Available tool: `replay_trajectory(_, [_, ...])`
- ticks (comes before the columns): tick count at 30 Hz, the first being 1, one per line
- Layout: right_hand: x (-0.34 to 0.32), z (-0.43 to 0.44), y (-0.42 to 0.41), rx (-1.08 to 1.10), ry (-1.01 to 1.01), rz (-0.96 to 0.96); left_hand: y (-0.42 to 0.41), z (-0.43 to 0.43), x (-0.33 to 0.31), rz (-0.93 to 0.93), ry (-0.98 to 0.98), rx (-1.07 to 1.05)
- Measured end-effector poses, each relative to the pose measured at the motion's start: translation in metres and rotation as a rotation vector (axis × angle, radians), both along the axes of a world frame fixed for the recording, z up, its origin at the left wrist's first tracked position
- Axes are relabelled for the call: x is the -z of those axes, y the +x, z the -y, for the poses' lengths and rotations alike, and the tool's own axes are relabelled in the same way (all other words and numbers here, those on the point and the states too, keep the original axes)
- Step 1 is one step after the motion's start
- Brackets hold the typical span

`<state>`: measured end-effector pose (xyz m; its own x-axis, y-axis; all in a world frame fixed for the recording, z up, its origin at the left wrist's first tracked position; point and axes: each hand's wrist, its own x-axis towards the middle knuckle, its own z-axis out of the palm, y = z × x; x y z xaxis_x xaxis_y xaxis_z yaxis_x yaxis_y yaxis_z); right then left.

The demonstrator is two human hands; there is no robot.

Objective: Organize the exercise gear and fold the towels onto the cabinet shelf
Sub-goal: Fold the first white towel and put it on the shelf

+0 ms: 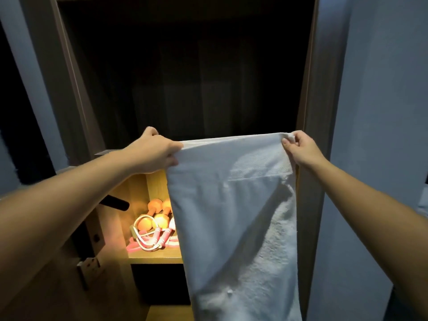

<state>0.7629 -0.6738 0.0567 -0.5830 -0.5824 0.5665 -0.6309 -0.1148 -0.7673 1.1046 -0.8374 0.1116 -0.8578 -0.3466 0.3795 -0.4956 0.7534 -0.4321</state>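
A white towel hangs down in front of the open cabinet, stretched flat along its top edge. My left hand grips the towel's upper left corner and my right hand pinches its upper right corner. Behind the towel, on a lit wooden shelf, lie orange dumbbells and a pink and white skipping rope. The towel hides the right part of that shelf.
The cabinet's upper compartment is dark and deep. An open door with a black handle and a latch plate stands at the lower left. A pale wall runs along the right side.
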Motion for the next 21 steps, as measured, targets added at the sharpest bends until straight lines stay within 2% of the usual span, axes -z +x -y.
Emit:
replay_trajectory(3, [0.007,0.004,-0.002,-0.002,0.139,-0.068,0.006,0.012,0.005,0.157,-0.051,-0.065])
replay_trajectory(5, [0.007,0.005,0.000,-0.010,0.095,-0.048,0.008,0.016,0.006,0.053,-0.091,-0.057])
replay_trajectory(7, [0.001,0.006,0.007,0.011,-0.057,-0.037,0.010,0.019,0.005,-0.166,-0.121,-0.026])
replay_trajectory(9, [-0.005,0.007,0.010,0.026,-0.153,-0.058,0.010,0.021,0.004,-0.372,-0.004,0.008])
replay_trajectory(10, [-0.007,0.007,0.012,0.014,-0.072,-0.114,0.009,0.020,0.004,-0.386,0.110,-0.014])
replay_trajectory(12, [-0.001,0.007,0.014,-0.008,0.230,-0.236,0.009,0.018,0.009,-0.235,0.297,-0.131])
replay_trajectory(13, [0.004,0.008,0.012,-0.010,0.299,-0.257,0.007,0.020,0.013,-0.188,0.334,-0.170])
replay_trajectory(18, [0.017,0.008,0.010,0.030,0.198,-0.199,0.003,0.022,0.027,-0.199,0.395,-0.137])
replay_trajectory(21, [0.019,0.009,0.004,0.004,0.142,-0.113,0.005,0.018,0.032,-0.260,0.503,-0.011])
